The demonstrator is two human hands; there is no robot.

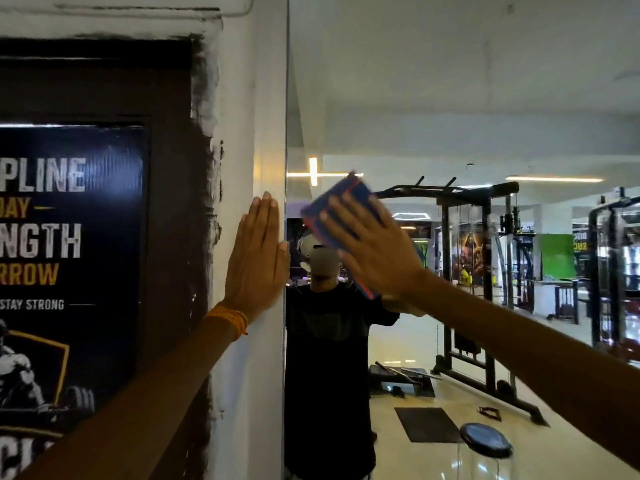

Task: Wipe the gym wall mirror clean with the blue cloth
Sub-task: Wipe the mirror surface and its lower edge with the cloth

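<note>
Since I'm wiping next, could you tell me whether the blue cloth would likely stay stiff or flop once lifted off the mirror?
Probably floppy: the blue cloth lies flat only where the right hand presses it against the mirror. It looks thin, so likely light and easily slid.

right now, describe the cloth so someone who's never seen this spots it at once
Find the wall mirror filling the right side of the view. Near its left edge, the right hand presses a cloth flat on the glass. It alone is bright blue with red stripes.
</note>
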